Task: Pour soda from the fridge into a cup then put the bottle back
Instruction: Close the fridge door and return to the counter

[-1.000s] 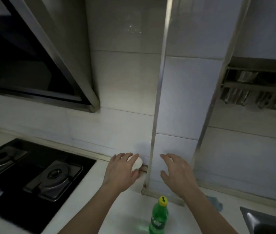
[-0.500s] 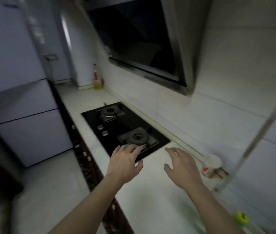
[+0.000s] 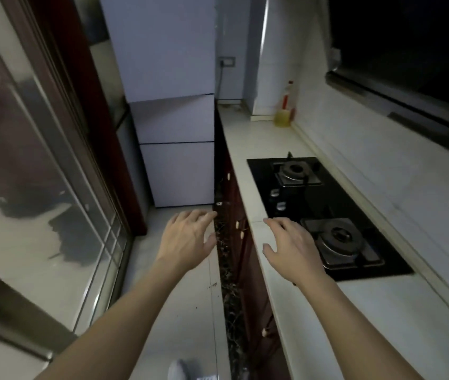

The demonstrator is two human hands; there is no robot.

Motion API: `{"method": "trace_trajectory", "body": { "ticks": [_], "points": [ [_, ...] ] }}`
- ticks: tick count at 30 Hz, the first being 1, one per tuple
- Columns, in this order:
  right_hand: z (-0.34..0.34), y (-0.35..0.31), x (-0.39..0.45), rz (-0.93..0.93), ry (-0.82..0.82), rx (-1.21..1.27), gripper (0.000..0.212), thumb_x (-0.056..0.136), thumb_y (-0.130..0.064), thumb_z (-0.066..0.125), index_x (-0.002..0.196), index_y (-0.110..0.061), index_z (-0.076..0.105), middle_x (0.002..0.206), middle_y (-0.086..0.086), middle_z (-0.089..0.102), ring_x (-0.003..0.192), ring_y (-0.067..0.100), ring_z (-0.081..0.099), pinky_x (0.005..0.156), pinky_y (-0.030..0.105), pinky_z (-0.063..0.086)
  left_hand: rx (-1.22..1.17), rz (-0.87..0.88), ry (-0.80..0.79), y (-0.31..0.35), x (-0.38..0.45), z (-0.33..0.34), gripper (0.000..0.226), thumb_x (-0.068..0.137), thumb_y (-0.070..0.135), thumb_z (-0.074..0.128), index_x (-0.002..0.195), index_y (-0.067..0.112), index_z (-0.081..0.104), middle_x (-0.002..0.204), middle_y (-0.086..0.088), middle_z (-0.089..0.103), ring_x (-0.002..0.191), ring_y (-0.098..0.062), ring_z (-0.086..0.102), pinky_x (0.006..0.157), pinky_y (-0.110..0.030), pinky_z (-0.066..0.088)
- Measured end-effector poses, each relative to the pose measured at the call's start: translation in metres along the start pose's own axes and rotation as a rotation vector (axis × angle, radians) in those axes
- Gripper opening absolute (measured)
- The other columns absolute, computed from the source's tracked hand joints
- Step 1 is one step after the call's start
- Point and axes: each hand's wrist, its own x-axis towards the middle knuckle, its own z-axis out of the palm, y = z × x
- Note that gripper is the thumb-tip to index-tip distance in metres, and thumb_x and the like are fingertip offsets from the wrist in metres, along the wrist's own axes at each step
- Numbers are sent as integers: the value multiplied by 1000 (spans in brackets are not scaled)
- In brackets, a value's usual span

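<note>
Reaching forward, your left hand (image 3: 187, 239) hangs over the floor with fingers spread wide and nothing in it, while your right hand (image 3: 291, 246) hovers just as wide and bare above the white countertop (image 3: 382, 311), beside the near burner of the black gas hob (image 3: 324, 212). Ahead, at the aisle's end, the pale fridge (image 3: 175, 149) stands with its doors closed. What looks like a yellow detergent bottle (image 3: 283, 111) stands at the counter's far end.

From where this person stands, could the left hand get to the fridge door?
Probably not yet. The left hand is open and empty, held out over the floor, while the fridge stands shut at the far end of the aisle. Nothing blocks the way; a few steps forward should do.
</note>
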Motion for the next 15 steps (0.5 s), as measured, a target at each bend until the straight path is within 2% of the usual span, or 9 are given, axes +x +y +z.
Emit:
{"method": "trace_trajectory", "body": {
  "ticks": [5, 10, 15],
  "points": [
    [34, -28, 79, -49, -30, -2, 54, 90, -34, 59, 141, -21, 48, 135, 1, 54, 122, 22, 51, 102, 39, 42, 8, -42, -23, -65, 44, 16, 58, 87, 49, 38, 136, 25, 55, 129, 0, 63, 115, -26, 59, 100, -43, 47],
    [65, -60, 173, -86, -41, 2, 55, 89, -33, 60, 141, -20, 48, 134, 2, 55, 121, 23, 52, 102, 40, 43, 2, -70, 25, -137, 110, 26, 55, 87, 48, 41, 134, 23, 57, 123, -2, 66, 106, -28, 62, 94, -44, 50],
    [96, -90, 258, -104, -42, 22, 54, 88, -30, 62, 139, -19, 50, 132, 3, 57, 119, 24, 53, 100, 42, 45, 9, -88, 25, -204, 165, 35, 53, 88, 44, 51, 136, 23, 54, 124, -3, 65, 106, -28, 62, 93, -43, 50]
  ]
}}
